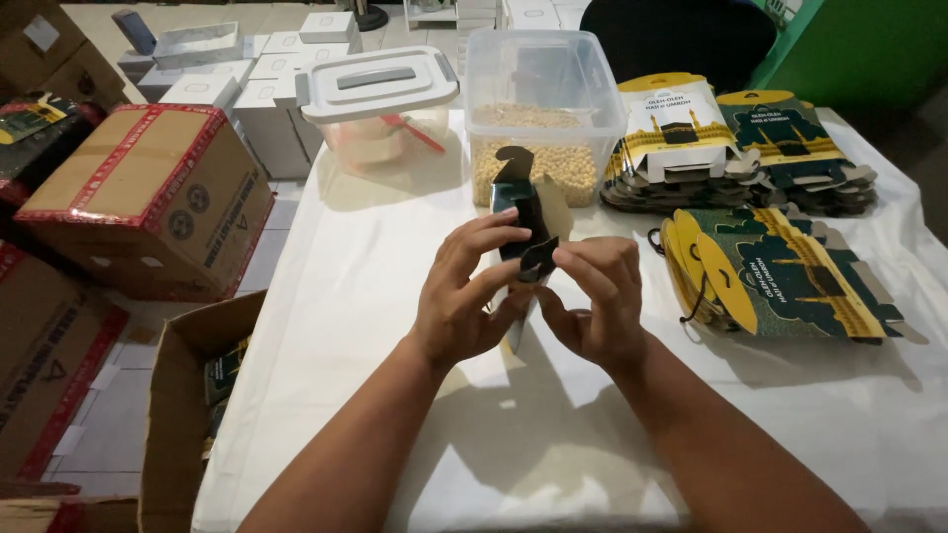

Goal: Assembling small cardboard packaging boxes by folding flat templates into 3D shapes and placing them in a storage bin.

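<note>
Off the table's left edge, a taped cardboard carton (148, 197) is sitting on the floor, and an open brown box (183, 395) is standing just beside the near left corner. Toward the far edge, a lidded plastic tub (380, 99) is resting next to a clear bin of pale beans (541, 109).

Over the middle of the white-covered table (346, 296), the left hand (464, 296) is closing on a small dark green gift box (523, 222), its fingers curling across the front panel while the thumb is pressing from below. The right hand (592, 301) is pinching the same box at its lower right edge, fingertips pushing a flap inward. The box is being held upright in the air, its curved tab pointing up, clear of the cloth.

To fold it well, the left hand should be keeping the body square while the right is seating the flap fully, without creasing the card.

Along the right side, stacks of flat unfolded boxes (691, 138) are lying near the far right corner, and another stack (780, 281) is lying nearer.
</note>
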